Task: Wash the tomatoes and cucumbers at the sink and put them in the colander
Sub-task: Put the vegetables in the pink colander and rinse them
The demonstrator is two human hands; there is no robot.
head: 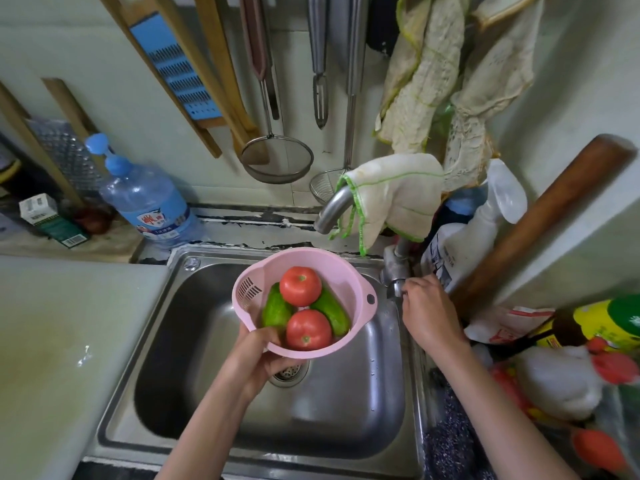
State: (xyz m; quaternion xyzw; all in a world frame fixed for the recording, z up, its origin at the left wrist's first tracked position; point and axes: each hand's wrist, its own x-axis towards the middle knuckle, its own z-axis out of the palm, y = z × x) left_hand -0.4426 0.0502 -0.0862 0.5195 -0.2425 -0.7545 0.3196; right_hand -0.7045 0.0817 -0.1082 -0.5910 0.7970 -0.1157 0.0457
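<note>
Over the sink [207,341], our left hand [258,355] grips the colander [304,253] by its near rim, with the tomatoes [300,286] and cucumbers [275,310] inside. Our right hand [427,313] curls round the tap handle [394,289] at the sink's right edge. We should turn it gently and hold the colander level under the spout [332,209].

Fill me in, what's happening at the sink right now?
The left hand holds a pink colander over the sink, gripping its near rim. Two tomatoes and two cucumbers lie inside it. The right hand grips the tap handle. No water shows at the spout, which has a cloth draped over it.
</note>
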